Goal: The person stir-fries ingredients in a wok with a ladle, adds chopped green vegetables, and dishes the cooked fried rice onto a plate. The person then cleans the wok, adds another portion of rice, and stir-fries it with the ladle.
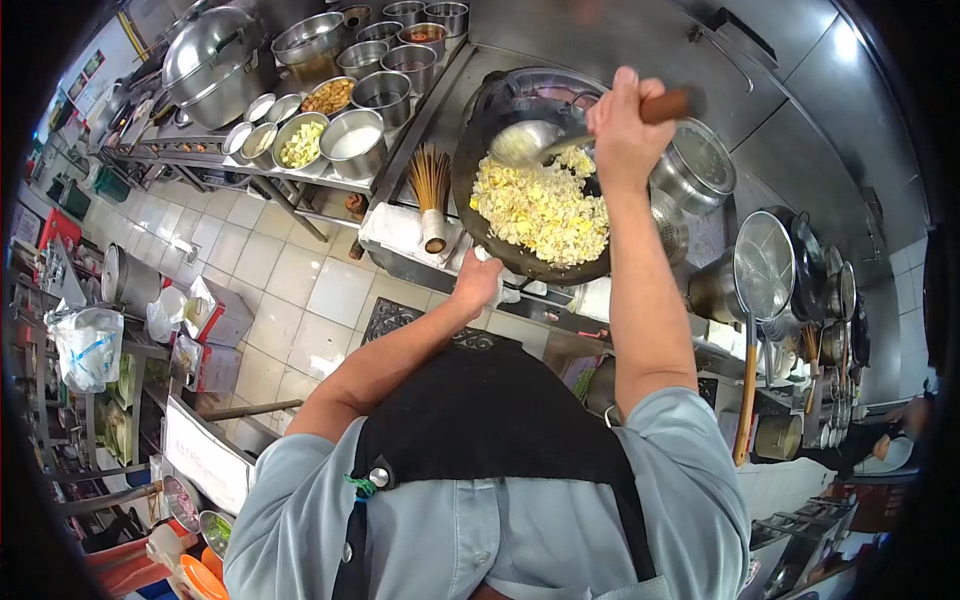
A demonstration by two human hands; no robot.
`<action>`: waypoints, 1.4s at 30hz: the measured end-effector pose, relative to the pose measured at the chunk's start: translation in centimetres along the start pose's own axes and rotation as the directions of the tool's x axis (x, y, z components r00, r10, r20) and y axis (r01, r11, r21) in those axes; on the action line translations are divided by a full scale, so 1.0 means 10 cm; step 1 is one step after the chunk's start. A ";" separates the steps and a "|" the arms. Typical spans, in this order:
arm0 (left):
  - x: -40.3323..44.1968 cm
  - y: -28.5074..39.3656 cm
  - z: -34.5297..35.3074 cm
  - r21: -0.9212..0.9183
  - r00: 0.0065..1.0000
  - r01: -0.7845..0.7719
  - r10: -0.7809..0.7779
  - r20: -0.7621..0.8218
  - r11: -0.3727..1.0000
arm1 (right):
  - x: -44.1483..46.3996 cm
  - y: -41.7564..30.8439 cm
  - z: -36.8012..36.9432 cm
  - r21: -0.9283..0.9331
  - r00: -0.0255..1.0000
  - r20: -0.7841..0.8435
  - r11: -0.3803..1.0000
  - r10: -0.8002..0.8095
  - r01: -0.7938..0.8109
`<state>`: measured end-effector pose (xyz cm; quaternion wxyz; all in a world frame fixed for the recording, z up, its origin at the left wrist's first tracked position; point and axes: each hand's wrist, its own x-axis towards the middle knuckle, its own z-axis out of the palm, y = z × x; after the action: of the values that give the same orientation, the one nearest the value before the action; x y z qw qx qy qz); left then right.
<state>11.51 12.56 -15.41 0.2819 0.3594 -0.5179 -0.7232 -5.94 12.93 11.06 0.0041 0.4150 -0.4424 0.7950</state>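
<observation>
Right hand (pixel 630 130) raised over the far right of the wok, fingers clamped round the handle of a ladle (pixel 527 143); the wooden end of the handle pokes out past the fist to the right, the bowl sits inside the wok toward its far side, at the edge of the food; left hand (pixel 477 285) low at the wok's near left edge, fingers closed on a white rag (pixel 495 288); whether it grips the rim through the rag I cannot tell.

Wok (pixel 463 185) dark, wide, seated at the stove; chopped yellow-and-white food (pixel 540 215) heaped over its near and middle part, the far part of the wall bare and dark.

Just left of the wok, a bamboo brush (pixel 430 190), bristles pointing away from the person, its bound end beside a folded white cloth (pixel 395 228); farther left, a steel counter carries a container of pale yellow cubes (pixel 302 146) and, next to it, a pot of white contents (pixel 356 142).

Right of the wok, a steel pot (pixel 703 160); beyond it a long-handled mesh strainer (pixel 765 262); another person (pixel 900 425) partly visible at the far right edge.
</observation>
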 end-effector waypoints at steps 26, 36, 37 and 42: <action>0.23 -0.48 0.03 0.060 0.999 0.018 -0.016 -0.046 0.998 | -0.82 0.14 -0.39 -0.222 0.998 0.057 0.975 -0.001 0.013; 0.17 -0.43 0.01 -0.041 0.999 -0.003 0.004 0.046 0.999 | -0.86 -0.19 -0.42 -0.182 0.992 -0.049 0.975 0.120 -0.127; 0.22 -0.43 0.01 -0.066 0.998 -0.009 0.012 0.058 0.998 | -0.84 -0.10 -0.42 -0.022 0.988 -0.019 0.988 0.153 -0.153; 0.33 -0.55 -0.04 -0.004 0.996 -0.044 0.044 0.080 0.999 | -0.63 -0.51 -0.22 0.129 0.983 -0.018 0.975 0.184 -0.180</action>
<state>9.72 11.41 -21.52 0.2771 0.3183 -0.5358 -0.7313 -1.32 19.85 9.86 -0.0886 0.3603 -0.4269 0.8247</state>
